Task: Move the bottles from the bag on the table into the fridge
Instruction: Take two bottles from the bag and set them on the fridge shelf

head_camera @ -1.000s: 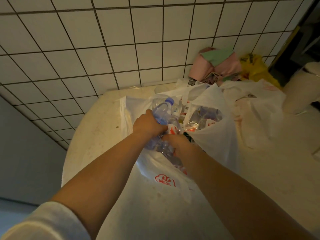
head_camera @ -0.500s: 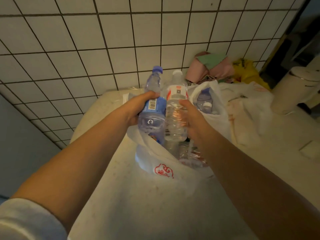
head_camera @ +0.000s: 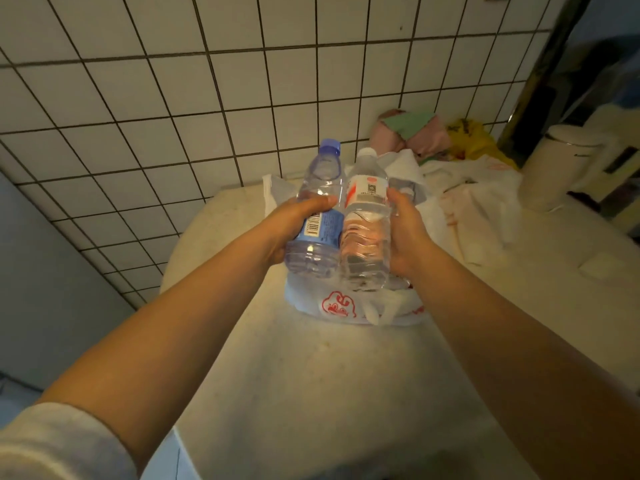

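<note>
Two bottles, one blue-capped [head_camera: 320, 206] and one white-capped [head_camera: 367, 223], are held side by side and touching above the bag [head_camera: 346, 306], which lies near the table's [head_camera: 311, 393] far edge by the tiled wall. Both are kept near upright, caps up and tipped slightly away, long axes close to vertical. The blue one is gripped by the left hand [head_camera: 291, 226], the white one by the right hand [head_camera: 405, 237], fingers curled round each. A slip is judged possible on the smooth, thin plastic, or a bottle could be knocked loose where the two rub.
</note>
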